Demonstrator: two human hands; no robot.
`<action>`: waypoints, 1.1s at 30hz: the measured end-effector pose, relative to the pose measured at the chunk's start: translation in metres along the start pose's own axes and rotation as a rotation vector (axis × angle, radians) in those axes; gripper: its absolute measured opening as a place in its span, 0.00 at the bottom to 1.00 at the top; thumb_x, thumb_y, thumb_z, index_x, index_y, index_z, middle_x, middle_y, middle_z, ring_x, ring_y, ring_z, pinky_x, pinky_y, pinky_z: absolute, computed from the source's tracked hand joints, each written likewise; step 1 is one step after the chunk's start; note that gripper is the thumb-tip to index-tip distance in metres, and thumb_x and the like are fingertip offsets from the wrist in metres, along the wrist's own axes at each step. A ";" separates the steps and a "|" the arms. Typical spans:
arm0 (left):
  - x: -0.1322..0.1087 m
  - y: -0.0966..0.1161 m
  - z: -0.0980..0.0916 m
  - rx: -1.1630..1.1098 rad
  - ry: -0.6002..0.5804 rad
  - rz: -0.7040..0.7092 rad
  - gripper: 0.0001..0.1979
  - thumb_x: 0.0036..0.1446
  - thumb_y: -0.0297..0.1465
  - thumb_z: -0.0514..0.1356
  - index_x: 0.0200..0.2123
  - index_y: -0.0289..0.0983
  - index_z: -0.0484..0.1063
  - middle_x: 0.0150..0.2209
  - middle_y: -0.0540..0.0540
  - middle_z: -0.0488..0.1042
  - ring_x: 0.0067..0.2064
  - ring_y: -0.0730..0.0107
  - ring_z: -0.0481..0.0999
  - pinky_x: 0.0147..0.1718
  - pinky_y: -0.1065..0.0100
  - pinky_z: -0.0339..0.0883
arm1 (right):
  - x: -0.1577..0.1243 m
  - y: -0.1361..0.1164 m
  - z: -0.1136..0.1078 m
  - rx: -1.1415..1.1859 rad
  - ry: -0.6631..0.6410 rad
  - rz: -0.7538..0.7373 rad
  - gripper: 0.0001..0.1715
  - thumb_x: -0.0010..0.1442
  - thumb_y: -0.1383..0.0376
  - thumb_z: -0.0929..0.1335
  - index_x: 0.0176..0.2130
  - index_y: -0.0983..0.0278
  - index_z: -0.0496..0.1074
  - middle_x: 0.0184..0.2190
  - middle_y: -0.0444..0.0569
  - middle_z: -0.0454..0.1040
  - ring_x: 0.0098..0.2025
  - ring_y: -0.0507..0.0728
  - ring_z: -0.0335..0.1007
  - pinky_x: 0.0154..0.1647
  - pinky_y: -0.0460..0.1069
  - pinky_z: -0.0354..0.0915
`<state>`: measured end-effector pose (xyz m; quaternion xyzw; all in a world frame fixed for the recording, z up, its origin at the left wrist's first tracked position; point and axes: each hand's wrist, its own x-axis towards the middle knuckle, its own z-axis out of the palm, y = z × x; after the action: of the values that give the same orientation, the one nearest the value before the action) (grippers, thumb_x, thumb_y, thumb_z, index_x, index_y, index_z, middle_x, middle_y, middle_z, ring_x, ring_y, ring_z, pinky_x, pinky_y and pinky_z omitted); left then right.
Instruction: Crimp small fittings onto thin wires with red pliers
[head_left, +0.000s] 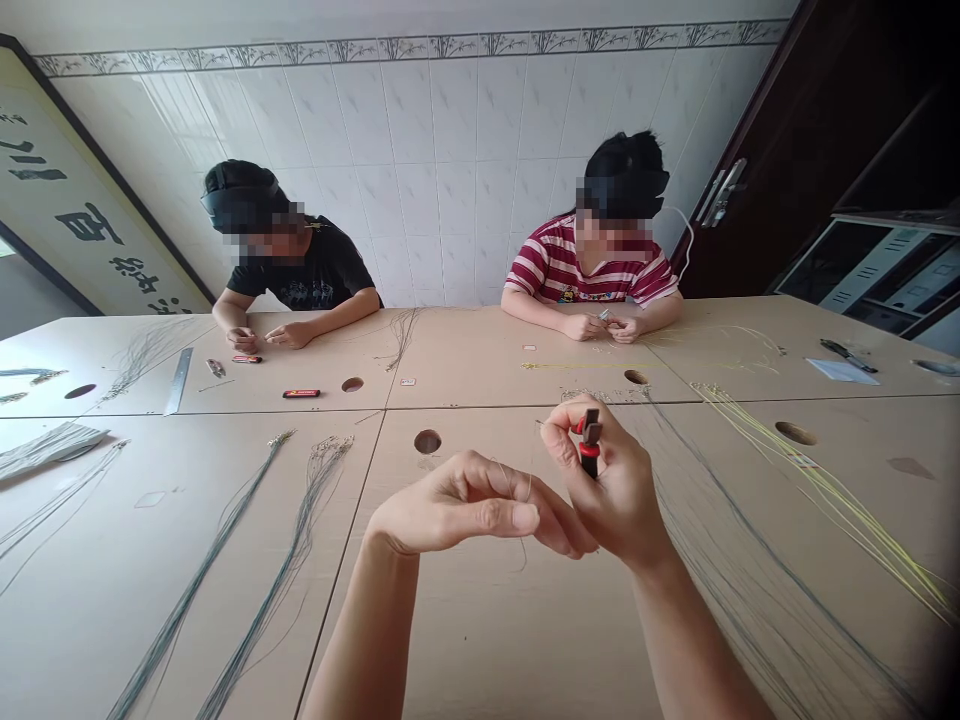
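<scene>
My left hand (457, 505) is in the middle of the head view, back toward me, thumb laid along the curled fingers. A thin, pale cord (529, 490) loops over these fingers, and its loose end hangs below the thumb. Just right of it, my right hand (611, 480) is closed around a small black lighter (590, 462) with red parts and a dark metal hood. The right thumb and index finger meet beside the hood; a short dark tip sticks out past them. No flame shows. My hands touch or overlap at the left fingertips.
Bundles of grey-green cords (214, 560) lie to the left, yellow cords (817, 470) to the right. Across the table sit two people (300, 270), their hands at small items. A black-and-red lighter (301, 394), a steel ruler (178, 382) and a round table hole (427, 442) are farther off.
</scene>
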<state>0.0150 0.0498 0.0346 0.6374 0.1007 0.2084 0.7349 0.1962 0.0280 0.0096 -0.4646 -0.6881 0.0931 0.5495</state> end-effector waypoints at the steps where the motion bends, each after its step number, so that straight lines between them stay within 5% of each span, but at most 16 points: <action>1: -0.001 0.000 -0.001 0.004 -0.024 -0.013 0.15 0.60 0.40 0.60 0.37 0.36 0.81 0.48 0.34 0.79 0.51 0.52 0.77 0.53 0.51 0.67 | 0.000 0.000 0.000 -0.010 0.012 -0.004 0.07 0.65 0.67 0.63 0.33 0.60 0.62 0.28 0.42 0.64 0.31 0.52 0.60 0.32 0.49 0.57; 6: -0.008 0.000 -0.007 -0.045 -0.121 -0.058 0.15 0.56 0.43 0.63 0.35 0.38 0.82 0.46 0.34 0.79 0.48 0.48 0.79 0.51 0.49 0.69 | 0.001 -0.003 -0.001 -0.010 0.015 0.007 0.07 0.65 0.68 0.63 0.33 0.60 0.61 0.28 0.42 0.63 0.30 0.52 0.59 0.30 0.48 0.56; 12: -0.008 0.001 -0.007 0.079 0.010 0.021 0.15 0.60 0.42 0.60 0.35 0.39 0.82 0.51 0.35 0.77 0.52 0.51 0.77 0.54 0.51 0.67 | 0.000 -0.003 0.000 -0.002 0.027 -0.023 0.07 0.65 0.69 0.63 0.33 0.60 0.61 0.29 0.43 0.64 0.31 0.53 0.61 0.33 0.50 0.57; 17: -0.011 -0.010 -0.012 -0.063 -0.058 -0.034 0.19 0.51 0.48 0.64 0.27 0.38 0.80 0.34 0.34 0.81 0.34 0.51 0.82 0.35 0.54 0.76 | 0.000 -0.002 0.000 -0.036 0.040 -0.035 0.07 0.65 0.69 0.62 0.34 0.60 0.61 0.29 0.43 0.64 0.31 0.53 0.60 0.33 0.50 0.58; 23: -0.012 -0.021 -0.014 -0.144 0.030 0.101 0.26 0.39 0.59 0.63 0.14 0.43 0.69 0.15 0.42 0.72 0.19 0.57 0.75 0.15 0.61 0.69 | 0.001 -0.001 0.001 -0.019 0.052 -0.056 0.07 0.64 0.70 0.62 0.33 0.60 0.61 0.29 0.44 0.63 0.32 0.53 0.60 0.33 0.50 0.58; 26: -0.013 -0.019 -0.008 -0.106 0.328 0.185 0.32 0.29 0.69 0.56 0.15 0.45 0.67 0.12 0.45 0.66 0.19 0.59 0.74 0.12 0.63 0.64 | 0.000 -0.002 0.002 -0.012 0.044 -0.071 0.08 0.62 0.73 0.62 0.34 0.59 0.61 0.30 0.44 0.64 0.32 0.54 0.60 0.33 0.50 0.58; 30: -0.013 -0.001 0.007 -0.068 0.965 0.429 0.24 0.53 0.61 0.50 0.35 0.52 0.75 0.36 0.48 0.80 0.43 0.62 0.79 0.29 0.66 0.74 | -0.001 -0.003 0.005 -0.025 0.037 -0.154 0.11 0.60 0.76 0.62 0.35 0.59 0.60 0.30 0.44 0.65 0.33 0.55 0.60 0.34 0.50 0.59; 33: -0.006 0.012 0.015 -0.108 1.045 0.585 0.15 0.65 0.45 0.49 0.45 0.55 0.74 0.56 0.57 0.73 0.61 0.68 0.68 0.50 0.67 0.70 | -0.002 -0.003 0.007 -0.023 0.035 -0.220 0.11 0.60 0.76 0.62 0.35 0.59 0.60 0.31 0.45 0.66 0.34 0.55 0.60 0.35 0.52 0.59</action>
<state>0.0134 0.0352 0.0477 0.4135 0.2584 0.6924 0.5318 0.1887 0.0281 0.0076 -0.3940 -0.7264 0.0162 0.5628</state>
